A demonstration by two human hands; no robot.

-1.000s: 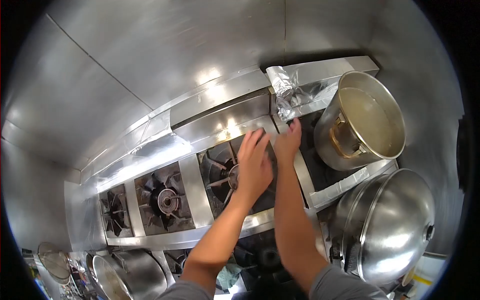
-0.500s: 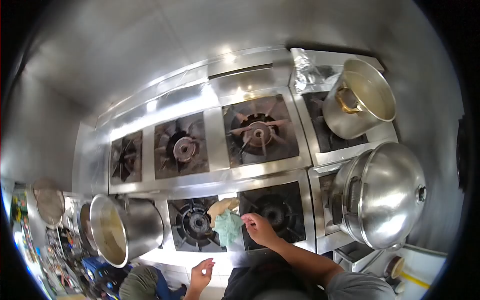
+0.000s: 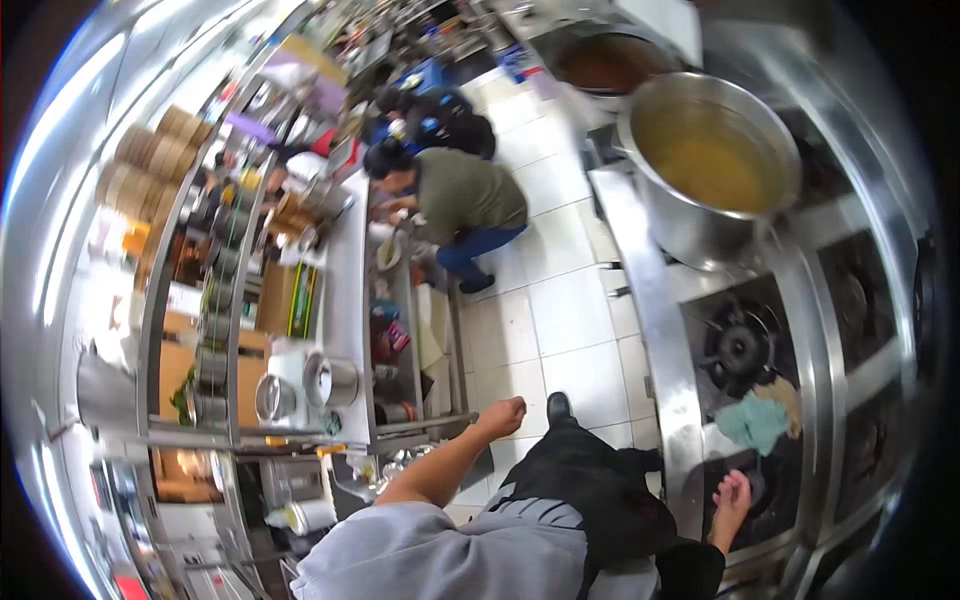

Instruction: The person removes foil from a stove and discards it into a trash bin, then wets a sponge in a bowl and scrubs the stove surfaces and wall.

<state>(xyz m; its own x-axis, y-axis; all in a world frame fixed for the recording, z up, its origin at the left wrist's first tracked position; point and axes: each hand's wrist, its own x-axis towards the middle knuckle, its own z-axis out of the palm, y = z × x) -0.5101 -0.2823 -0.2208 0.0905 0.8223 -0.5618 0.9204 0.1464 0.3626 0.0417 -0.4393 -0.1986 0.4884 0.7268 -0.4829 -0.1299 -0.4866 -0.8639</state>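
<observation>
My right hand (image 3: pixel 733 492) hung loosely spread near the cloth (image 3: pixel 752 422); my left hand (image 3: pixel 502 417) made a fist. Clearance from the stove (image 3: pixel 680 385) seemed prudent.

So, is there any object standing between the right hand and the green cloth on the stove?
Nothing visible stands between the right hand and the green cloth; in the gap, only the stove top shows.

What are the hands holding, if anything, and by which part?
Nothing is visibly held: the left hand is curled, the right hand apart from the crumpled pale-green cloth.
</observation>
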